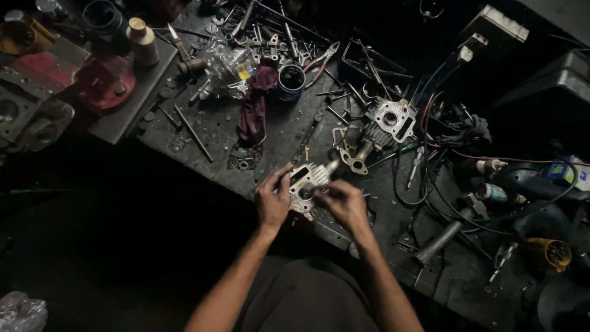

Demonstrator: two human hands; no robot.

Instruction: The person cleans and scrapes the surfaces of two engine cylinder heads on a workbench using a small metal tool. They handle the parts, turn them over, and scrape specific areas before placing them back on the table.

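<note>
A small silver engine part [306, 182], finned and with a round bore, rests at the near edge of a dark greasy workbench [209, 132]. My left hand [273, 198] grips its left side. My right hand [344, 203] pinches at its middle with the fingertips; whether something small is held there is hidden. A second, larger finned metal cylinder part [387, 123] lies further back to the right, with a cast pipe piece [356, 160] beside it.
A dark red rag [255, 107], a round blue-rimmed tin [291, 80], pliers [319, 61], several rods, bolts and washers litter the bench. Black cables [442, 184] and a yellow plug [553, 252] lie right. Red metal parts [104, 80] sit at the left.
</note>
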